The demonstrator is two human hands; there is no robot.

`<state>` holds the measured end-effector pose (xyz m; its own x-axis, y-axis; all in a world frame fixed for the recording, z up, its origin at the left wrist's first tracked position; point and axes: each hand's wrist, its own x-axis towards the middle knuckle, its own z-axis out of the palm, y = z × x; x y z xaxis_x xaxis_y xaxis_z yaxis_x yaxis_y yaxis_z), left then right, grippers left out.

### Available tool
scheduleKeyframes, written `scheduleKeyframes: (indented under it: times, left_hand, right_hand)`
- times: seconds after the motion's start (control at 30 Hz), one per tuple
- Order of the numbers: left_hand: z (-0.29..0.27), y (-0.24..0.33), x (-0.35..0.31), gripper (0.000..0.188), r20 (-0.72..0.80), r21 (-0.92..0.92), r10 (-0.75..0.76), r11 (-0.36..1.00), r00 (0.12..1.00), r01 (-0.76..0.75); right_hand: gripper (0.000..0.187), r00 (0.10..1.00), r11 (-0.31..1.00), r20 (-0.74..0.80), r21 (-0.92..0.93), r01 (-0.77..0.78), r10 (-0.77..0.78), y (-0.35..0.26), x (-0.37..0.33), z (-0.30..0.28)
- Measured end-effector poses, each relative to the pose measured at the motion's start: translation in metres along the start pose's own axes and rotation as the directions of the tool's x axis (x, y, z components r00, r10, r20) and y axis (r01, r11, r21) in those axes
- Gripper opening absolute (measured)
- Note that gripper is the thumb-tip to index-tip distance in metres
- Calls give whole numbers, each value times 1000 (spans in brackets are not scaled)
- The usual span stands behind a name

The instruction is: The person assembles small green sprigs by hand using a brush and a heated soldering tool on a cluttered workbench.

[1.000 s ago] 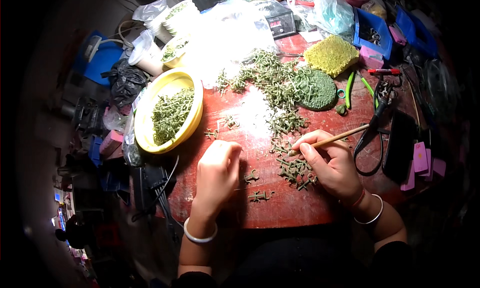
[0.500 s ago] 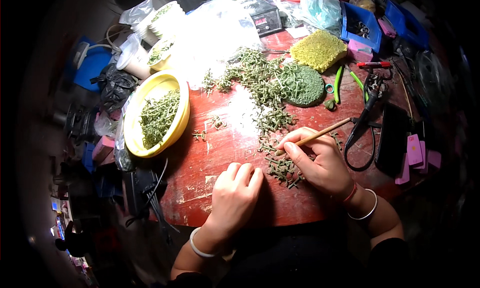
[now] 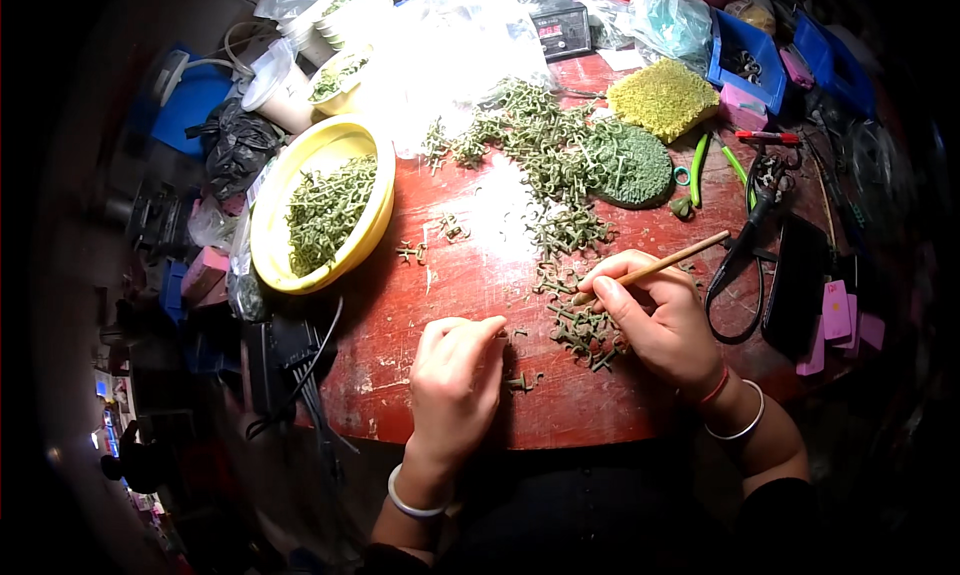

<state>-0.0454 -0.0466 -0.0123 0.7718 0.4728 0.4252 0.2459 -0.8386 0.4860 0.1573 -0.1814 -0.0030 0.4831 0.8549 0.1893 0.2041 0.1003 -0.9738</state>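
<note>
My right hand (image 3: 665, 320) grips a thin wooden stick (image 3: 670, 262) like a pencil, its tip over a cluster of small dull-green branched pieces (image 3: 585, 335). At the table's near side is my left hand (image 3: 455, 375), back upward, fingers curled together and bent to the right. What lies under those fingers, if anything, is hidden. A few loose green pieces (image 3: 522, 382) lie just right of it. The cluster trails back into a larger heap of the same pieces (image 3: 550, 155). Beside that heap sits a round dark-green textured pad (image 3: 635, 165).
A yellow basin (image 3: 265, 245) of green pieces stands at the left. Behind are a bright plastic bag (image 3: 450, 55) and a small display box (image 3: 562, 30). To the right are a yellow sponge-like block (image 3: 660, 100), green-handled pliers (image 3: 698, 170), a corded tool (image 3: 745, 230) and pink blocks (image 3: 838, 310).
My left hand has turned, its fingers now bent rightward, and a few green pieces show beside it. The right hand still holds the stick. The whole view has shifted slightly.
</note>
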Motion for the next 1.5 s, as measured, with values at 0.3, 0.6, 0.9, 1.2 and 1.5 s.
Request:
scheduleKeyframes:
  times: [0.3, 0.6, 0.9, 1.2, 1.5]
  left_hand:
    - [14, 3, 6, 24, 13, 60, 45, 997, 999, -45]
    - [13, 2, 5, 23, -4, 30, 3, 1000, 1000, -3]
    - [0, -12, 15, 23, 93, -120, -47, 991, 995, 58]
    - [-1, -7, 1, 24, -28, -59, -152, 987, 988, 150]
    - [14, 4, 3, 27, 82, 16, -70, 997, 994, 69]
  right_hand:
    - [13, 999, 999, 19, -35, -30, 30, -1, -1, -2]
    - [16, 1000, 1000, 16, 12, -21, 20, -5, -1, -2]
    - [15, 998, 999, 31, -12, -53, 53, -5, -2, -2]
    - [10, 999, 999, 2, -5, 50, -50, 1, -1, 1]
    - [10, 1000, 999, 5, 41, -4, 3, 0, -1, 1]
